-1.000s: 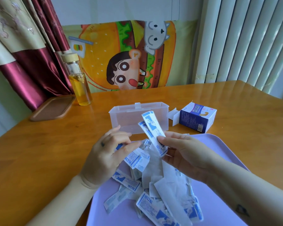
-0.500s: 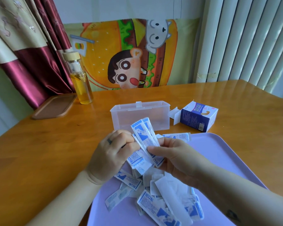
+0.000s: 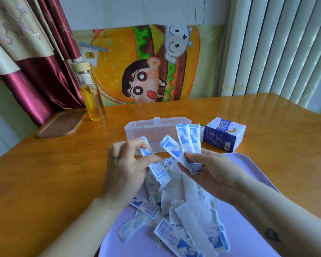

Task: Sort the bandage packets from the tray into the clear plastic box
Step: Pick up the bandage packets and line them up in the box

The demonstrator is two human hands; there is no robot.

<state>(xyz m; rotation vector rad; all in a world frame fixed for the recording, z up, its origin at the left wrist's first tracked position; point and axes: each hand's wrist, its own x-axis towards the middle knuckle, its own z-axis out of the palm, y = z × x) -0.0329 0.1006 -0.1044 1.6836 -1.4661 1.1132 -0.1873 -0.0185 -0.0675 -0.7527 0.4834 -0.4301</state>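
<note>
Lilac tray at the table's near edge carries a loose heap of bandage packets. At the heap's 10 o'clock the left hand pinches one packet between thumb and curled fingers. At 1 o'clock the right hand grips a fan of three packets, their ends pointing up. At 12 o'clock beyond both stands the clear plastic box, with a blue carton at its 3 o'clock.

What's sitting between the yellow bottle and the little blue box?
The clear plastic box sits on the table between them, as the head view shows.
</note>
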